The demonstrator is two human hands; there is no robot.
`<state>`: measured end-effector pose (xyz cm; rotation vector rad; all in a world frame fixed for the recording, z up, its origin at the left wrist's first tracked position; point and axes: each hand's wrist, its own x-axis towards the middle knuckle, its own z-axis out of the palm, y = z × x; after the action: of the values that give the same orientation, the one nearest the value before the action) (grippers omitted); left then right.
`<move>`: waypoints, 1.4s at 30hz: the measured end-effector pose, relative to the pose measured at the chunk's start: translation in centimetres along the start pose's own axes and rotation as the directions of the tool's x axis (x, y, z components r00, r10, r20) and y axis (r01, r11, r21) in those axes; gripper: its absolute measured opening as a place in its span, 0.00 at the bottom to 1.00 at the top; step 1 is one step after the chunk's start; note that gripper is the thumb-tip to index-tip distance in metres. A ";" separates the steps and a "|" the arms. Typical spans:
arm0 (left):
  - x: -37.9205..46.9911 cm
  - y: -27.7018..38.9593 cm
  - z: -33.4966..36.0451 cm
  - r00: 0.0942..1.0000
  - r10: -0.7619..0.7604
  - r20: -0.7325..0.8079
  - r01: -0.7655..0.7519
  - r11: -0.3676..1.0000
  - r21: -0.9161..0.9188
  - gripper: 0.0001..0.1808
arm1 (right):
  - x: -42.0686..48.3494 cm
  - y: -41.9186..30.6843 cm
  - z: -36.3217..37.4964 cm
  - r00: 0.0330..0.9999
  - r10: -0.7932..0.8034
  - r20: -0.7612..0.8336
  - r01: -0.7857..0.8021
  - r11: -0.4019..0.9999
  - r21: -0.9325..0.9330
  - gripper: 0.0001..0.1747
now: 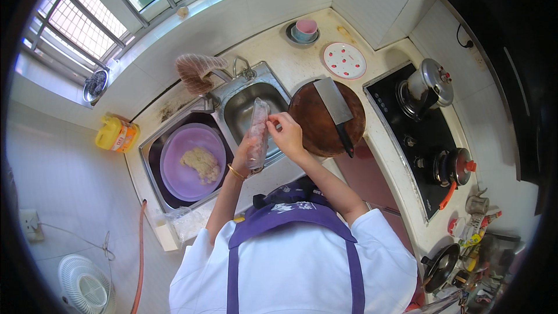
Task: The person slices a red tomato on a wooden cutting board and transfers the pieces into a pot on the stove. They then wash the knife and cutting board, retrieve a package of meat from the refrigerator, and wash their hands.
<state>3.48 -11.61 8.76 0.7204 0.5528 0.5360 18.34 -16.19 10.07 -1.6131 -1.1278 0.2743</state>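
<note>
My left hand (245, 151) grips a clear plastic package (258, 133) with pinkish contents, perhaps meat, tilted nearly upright over the sink's front edge. At the package's right side, the fingertips of my right hand (285, 133) pinch its edge or wrap; the exact contact is too small to make out. Behind the package lies the right-hand steel sink basin (237, 102). A purple plastic basin (174, 182) sits in the left sink bowl, holding a pale, lumpy mass (201, 163). Right of my hands, a cleaver (333, 102) rests across a round wooden chopping board (307, 117).
A faucet draped with a brown striped cloth (194, 72) rises behind the sink. A yellow jug (117, 134) stands at left. Back right are stacked bowls (305, 30) and a strawberry-patterned plate (344, 61). The gas stove (409, 139) holds a pressure cooker (427, 83) and an orange-handled pot (457, 165).
</note>
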 end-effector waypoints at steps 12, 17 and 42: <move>-1.4 0.8 -0.7 0.999 -0.007 0.051 0.008 1.000 -0.018 0.34 | 2.8 0.6 -1.5 0.945 -0.327 0.025 0.326 0.931 -0.166 0.04; -2.9 2.9 -0.3 0.972 -0.177 0.153 0.195 0.975 -0.107 0.35 | 7.7 1.8 -4.9 0.903 -0.426 -0.061 0.381 0.857 -0.345 0.04; -3.5 4.2 0.3 0.978 -0.124 0.167 0.113 0.991 0.073 0.41 | 3.0 2.1 -1.0 0.848 0.325 0.418 -0.514 0.695 0.503 0.09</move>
<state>0.00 -11.30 12.98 0.7802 0.4506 0.3430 21.69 -14.37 9.74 -1.2421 -0.7390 1.1142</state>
